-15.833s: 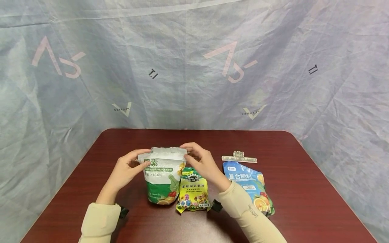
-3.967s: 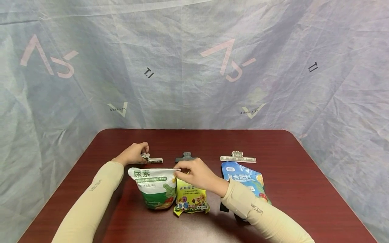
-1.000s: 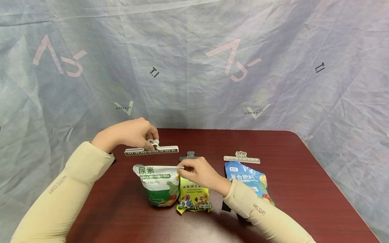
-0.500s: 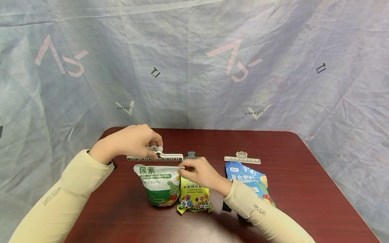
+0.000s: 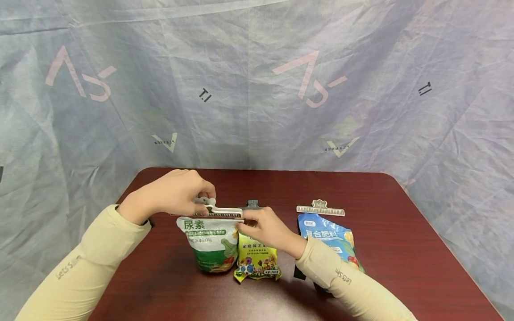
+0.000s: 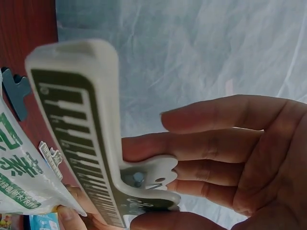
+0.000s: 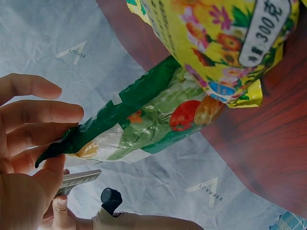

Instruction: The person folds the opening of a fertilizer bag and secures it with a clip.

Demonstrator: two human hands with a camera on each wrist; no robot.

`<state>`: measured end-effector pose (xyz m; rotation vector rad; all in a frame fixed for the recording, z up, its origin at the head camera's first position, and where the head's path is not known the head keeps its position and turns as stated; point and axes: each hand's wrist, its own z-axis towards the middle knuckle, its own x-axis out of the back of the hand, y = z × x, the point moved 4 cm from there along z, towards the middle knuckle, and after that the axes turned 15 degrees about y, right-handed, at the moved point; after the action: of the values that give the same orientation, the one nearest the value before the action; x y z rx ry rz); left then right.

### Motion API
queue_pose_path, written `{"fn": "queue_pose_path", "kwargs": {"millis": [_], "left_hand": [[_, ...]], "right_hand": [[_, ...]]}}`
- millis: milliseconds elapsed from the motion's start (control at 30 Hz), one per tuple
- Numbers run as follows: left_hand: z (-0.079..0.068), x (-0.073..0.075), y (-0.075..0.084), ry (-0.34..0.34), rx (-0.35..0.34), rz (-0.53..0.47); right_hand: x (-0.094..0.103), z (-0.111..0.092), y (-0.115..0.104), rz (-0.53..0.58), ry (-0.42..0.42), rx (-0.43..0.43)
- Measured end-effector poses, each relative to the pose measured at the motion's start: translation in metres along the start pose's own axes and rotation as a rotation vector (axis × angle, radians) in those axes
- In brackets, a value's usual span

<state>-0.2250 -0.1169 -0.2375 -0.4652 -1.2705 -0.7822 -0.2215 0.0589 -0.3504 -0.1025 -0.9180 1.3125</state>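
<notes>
Just above the top edge of the white-and-green bag [image 5: 210, 243], the left hand [image 5: 170, 195] pinches a white clip [image 5: 225, 213] by its handles, thumb on the near side. The clip's long axis runs left to right, roughly parallel to that edge, and a gap shows between the 2 in the left wrist view. Whether the clip's mouth is parted, I cannot tell. The right hand [image 5: 271, 229] pinches the bag's top right corner, so it is the nearer hand to the clip's right end. The bag stands on the table [image 5: 401, 249], left of a yellow bag [image 5: 257, 261]. Beyond the yellow bag lies a dark grey clip [image 5: 253, 204]; far right are 1 pale clip [image 5: 321, 210] and, nearer, a blue bag [image 5: 325, 232].
</notes>
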Motion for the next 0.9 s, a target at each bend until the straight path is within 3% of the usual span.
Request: {"fn": "queue_pose_path", "kwargs": {"millis": [433, 900], "left_hand": [[-0.0034, -0.0004, -0.0017, 0.096, -0.074, 0.042], [-0.0051, -0.0038, -0.0037, 0.069, -0.12, 0.029]], "right_hand": [[-0.0016, -0.0002, 0.0013, 0.0, -0.013, -0.009], [-0.0012, 0.0004, 0.0003, 0.013, -0.001, 0.018]]}}
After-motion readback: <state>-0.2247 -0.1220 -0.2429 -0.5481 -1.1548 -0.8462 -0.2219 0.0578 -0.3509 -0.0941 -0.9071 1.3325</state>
